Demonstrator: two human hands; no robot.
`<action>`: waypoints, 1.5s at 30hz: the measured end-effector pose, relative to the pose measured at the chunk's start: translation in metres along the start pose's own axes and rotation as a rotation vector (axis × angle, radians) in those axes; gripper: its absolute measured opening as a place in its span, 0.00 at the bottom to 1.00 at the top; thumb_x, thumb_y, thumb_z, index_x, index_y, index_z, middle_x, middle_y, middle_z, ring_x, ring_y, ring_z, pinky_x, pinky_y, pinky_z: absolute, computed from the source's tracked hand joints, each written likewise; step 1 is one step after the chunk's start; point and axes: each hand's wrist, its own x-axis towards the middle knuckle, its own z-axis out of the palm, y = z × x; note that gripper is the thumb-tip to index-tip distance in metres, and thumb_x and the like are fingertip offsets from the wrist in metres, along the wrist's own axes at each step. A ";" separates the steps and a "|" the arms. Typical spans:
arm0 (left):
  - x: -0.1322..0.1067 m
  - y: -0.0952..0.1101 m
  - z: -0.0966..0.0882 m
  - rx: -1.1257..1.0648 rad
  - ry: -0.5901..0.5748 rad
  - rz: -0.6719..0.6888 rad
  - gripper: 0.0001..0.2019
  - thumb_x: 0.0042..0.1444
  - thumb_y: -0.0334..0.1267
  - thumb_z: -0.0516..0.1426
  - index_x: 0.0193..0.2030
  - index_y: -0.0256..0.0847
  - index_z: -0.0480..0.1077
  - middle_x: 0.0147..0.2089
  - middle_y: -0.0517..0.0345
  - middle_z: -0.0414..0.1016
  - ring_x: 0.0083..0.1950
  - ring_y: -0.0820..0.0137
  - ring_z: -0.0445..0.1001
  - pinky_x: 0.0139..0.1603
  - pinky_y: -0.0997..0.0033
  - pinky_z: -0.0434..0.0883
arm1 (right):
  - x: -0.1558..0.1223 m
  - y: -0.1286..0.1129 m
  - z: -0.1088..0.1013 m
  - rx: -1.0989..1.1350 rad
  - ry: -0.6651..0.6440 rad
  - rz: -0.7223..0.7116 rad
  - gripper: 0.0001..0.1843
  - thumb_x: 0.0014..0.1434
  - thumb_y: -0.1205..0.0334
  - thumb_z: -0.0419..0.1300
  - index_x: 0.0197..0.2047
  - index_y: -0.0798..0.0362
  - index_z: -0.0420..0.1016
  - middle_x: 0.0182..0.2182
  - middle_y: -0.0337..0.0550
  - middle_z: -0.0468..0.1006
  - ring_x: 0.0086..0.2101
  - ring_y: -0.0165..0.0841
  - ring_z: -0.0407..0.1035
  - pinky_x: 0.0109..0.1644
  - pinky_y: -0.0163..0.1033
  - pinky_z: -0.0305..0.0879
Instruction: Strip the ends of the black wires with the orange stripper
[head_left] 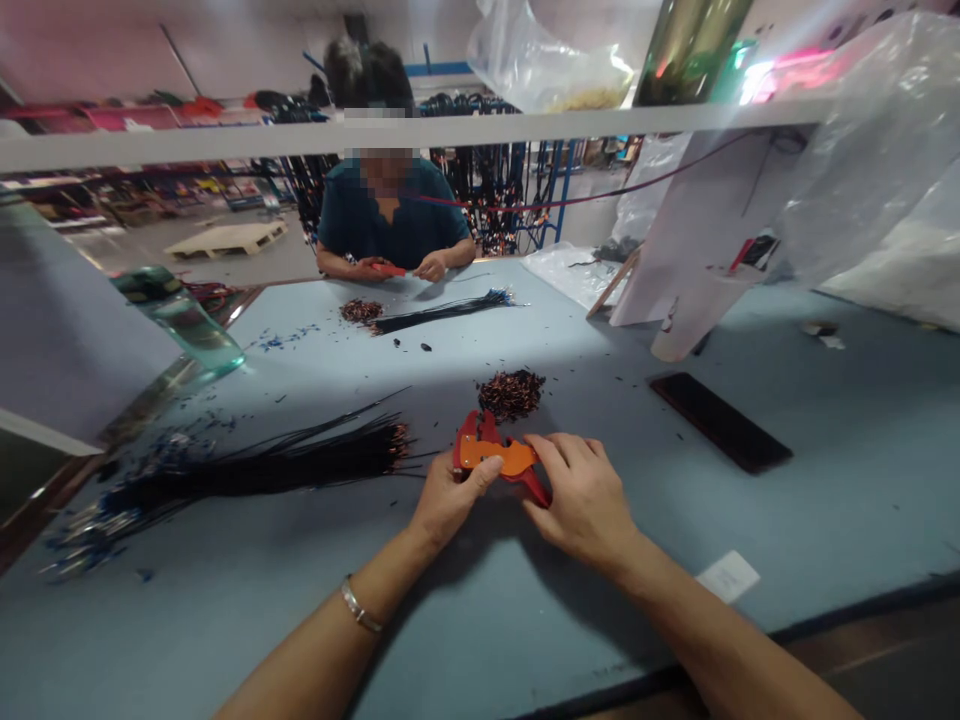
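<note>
A red and orange wire stripper (501,456) is held between my two hands above the table. My left hand (448,495) grips the tool's jaw end, its thumb pressed on the orange body. Around the red handles, my right hand (581,485) is closed at the other end. Left of my hands lies a thick bundle of black wires (285,462), with bare copper ends toward me and blue and silver tips at the far left. A few thin wires stretch from it toward my left hand; whether one is between the fingers is hidden. Just beyond the tool sits a pile of short stripped insulation bits (511,394).
Across the table, a person (394,215) holds a red tool near another wire bundle (442,312) and scrap pile (361,310). A bottle (184,320) stands left. At right are a phone (720,420), white cup (694,315) and white label (729,577). A shelf bar (450,130) crosses above.
</note>
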 end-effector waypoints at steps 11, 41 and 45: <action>0.010 -0.009 -0.002 -0.500 0.246 -0.144 0.14 0.45 0.44 0.60 0.19 0.36 0.65 0.16 0.67 0.59 0.18 0.80 0.55 0.20 0.77 0.54 | 0.015 0.030 -0.018 0.554 -0.004 0.246 0.08 0.56 0.65 0.52 0.32 0.50 0.73 0.36 0.43 0.78 0.38 0.37 0.72 0.44 0.43 0.65; 0.008 -0.007 0.000 -0.575 0.249 -0.101 0.13 0.47 0.44 0.61 0.32 0.33 0.74 0.27 0.58 0.74 0.27 0.73 0.71 0.31 0.75 0.69 | 0.011 0.026 -0.012 0.662 -0.179 0.144 0.11 0.62 0.60 0.50 0.42 0.52 0.72 0.36 0.45 0.77 0.38 0.36 0.71 0.43 0.42 0.66; 0.007 -0.011 0.001 -0.428 0.266 -0.035 0.14 0.51 0.45 0.60 0.37 0.35 0.75 0.33 0.57 0.77 0.33 0.72 0.72 0.38 0.74 0.70 | 0.006 0.015 -0.013 0.590 -0.149 -0.013 0.27 0.60 0.50 0.53 0.59 0.55 0.61 0.52 0.55 0.69 0.50 0.43 0.65 0.52 0.50 0.63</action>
